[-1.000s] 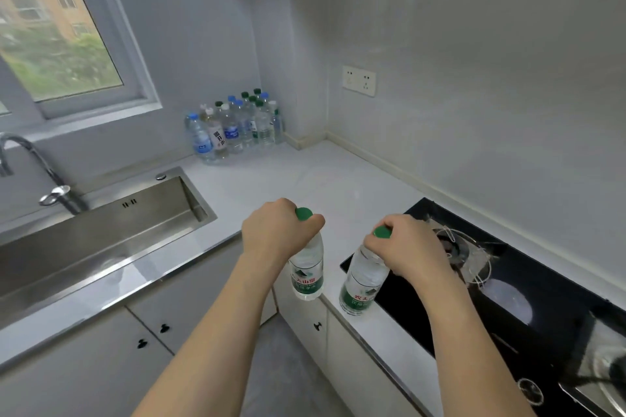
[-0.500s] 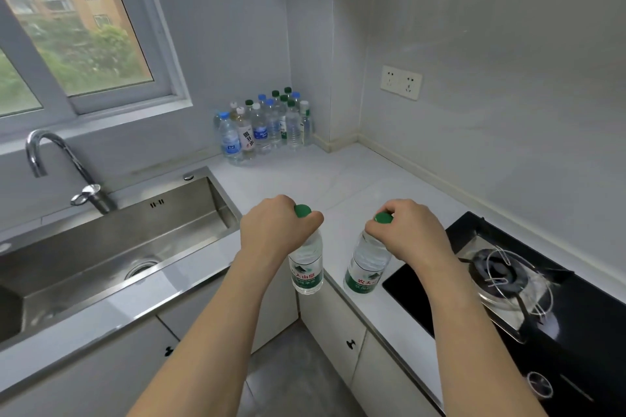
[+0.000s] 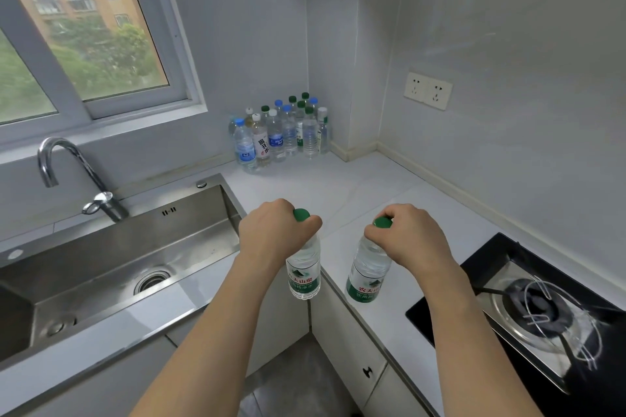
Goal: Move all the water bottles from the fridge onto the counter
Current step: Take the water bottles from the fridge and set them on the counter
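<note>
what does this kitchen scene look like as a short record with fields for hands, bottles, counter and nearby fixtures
left hand: left hand grips the neck of a clear green-capped water bottle
right hand: right hand grips a second green-capped water bottle
bottles already set down: cluster of clear plastic bottles in the corner
surface: white stone counter
fixtures: steel sink at left, black gas hob at right

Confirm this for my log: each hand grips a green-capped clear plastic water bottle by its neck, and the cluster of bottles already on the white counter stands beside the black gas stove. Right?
Not quite. The head view shows the cluster of bottles in the far corner of the white counter, under the window, well away from the black gas stove. The rest holds: the left hand and right hand each grip a green-capped clear plastic water bottle by its neck.
</note>
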Demonstrator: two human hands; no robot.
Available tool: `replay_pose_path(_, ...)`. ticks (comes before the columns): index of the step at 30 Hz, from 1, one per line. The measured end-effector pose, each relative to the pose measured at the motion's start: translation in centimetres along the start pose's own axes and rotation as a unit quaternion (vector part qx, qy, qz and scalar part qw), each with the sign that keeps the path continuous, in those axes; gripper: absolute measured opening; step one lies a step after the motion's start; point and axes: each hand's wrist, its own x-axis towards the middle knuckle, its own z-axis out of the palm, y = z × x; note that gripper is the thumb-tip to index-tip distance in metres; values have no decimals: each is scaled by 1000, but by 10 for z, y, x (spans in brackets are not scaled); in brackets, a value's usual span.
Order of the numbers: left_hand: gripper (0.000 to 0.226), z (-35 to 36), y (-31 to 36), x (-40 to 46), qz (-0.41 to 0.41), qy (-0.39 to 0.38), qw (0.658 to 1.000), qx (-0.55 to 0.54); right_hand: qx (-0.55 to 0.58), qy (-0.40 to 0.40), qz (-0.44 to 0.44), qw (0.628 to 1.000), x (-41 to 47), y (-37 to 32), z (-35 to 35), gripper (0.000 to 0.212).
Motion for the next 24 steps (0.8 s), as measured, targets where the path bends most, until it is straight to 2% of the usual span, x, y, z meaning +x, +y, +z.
replay_pose_path(11,40,26,14,65,-20,-13,1000,10,4,-4,-9,1000,76,5,6,17)
replay_pose_path(24,41,67,66,160,-42,-28,998,39,14,-24,-12,1000,192,35,0,19)
